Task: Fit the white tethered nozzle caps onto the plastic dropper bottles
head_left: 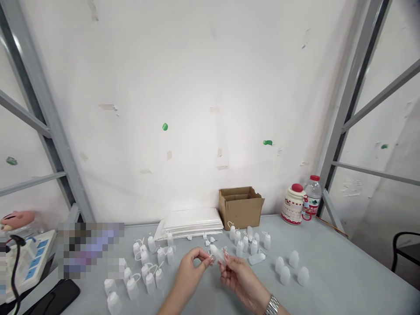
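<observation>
My right hand (241,276) is closed around a small translucent white squeeze bottle (218,254), which is tilted with its top toward the upper left. Thumb and forefinger of my left hand (196,265) pinch a small white cap (211,259) beside the bottle's top; fingertips partly hide it. To the left stand several similar bottles (150,283), many with thin looped straps. Another group of bottles (246,244) is beyond my right hand, and one bottle (257,259) there lies on its side. Several small white caps (206,242) lie behind my hands.
A grey table (341,271) carries everything. At the back are stacked white sheets (193,221) and an open cardboard box (243,212). Several white domed pieces (285,275) stand at right, before a jar (292,205) and a clear bottle (313,192). A black phone (57,297) lies front left.
</observation>
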{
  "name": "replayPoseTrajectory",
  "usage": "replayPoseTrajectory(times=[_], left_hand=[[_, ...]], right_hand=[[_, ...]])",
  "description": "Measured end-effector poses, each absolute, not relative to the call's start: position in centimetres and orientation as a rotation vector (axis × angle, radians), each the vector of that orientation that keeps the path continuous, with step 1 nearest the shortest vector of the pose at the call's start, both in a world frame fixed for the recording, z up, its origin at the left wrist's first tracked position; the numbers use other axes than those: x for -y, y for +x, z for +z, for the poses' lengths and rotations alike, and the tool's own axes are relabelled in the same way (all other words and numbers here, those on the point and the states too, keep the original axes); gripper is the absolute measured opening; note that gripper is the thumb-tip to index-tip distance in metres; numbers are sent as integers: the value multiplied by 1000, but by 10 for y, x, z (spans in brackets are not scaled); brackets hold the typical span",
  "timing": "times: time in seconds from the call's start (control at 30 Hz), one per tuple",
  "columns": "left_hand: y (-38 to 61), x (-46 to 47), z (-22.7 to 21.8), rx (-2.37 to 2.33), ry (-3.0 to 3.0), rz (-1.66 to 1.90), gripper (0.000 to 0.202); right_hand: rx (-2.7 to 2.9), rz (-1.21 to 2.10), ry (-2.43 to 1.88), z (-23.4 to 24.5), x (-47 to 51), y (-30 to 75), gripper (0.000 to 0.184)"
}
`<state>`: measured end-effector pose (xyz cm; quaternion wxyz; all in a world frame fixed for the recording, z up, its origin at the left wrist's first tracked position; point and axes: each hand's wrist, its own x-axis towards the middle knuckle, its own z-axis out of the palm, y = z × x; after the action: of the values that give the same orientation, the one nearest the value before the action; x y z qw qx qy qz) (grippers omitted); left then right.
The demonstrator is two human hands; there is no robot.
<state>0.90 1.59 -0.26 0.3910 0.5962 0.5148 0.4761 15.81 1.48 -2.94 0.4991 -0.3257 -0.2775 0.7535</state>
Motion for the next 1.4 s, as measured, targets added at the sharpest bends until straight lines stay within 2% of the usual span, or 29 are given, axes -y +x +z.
replayPoseTrajectory(times=[0.23, 0.57, 0.73, 0.97, 1.1, 1.4], left_hand=[[9, -13, -1, -1258, 1555, 1249, 16], [-8, -27, -9, -1165, 954, 1471, 26], [-9, -25, -8, -1046, 557, 1485, 19], [-8, -25, -8, -1017, 660, 1510, 23], [-7, -25, -9, -972, 575, 1454, 14], [-3, -24, -14, -997, 451, 1330, 8]], right_hand=[[636, 1791, -793, -28, -19, 162, 35], [949, 1562, -821, -24, -18, 162, 38], [1102, 1456, -901, -25, -18, 160, 44], [1320, 1206, -974, -32, -15, 158, 41], [1411, 1077, -1041, -33, -12, 160, 36], [1500, 1018, -1034, -31, -6, 157, 32]])
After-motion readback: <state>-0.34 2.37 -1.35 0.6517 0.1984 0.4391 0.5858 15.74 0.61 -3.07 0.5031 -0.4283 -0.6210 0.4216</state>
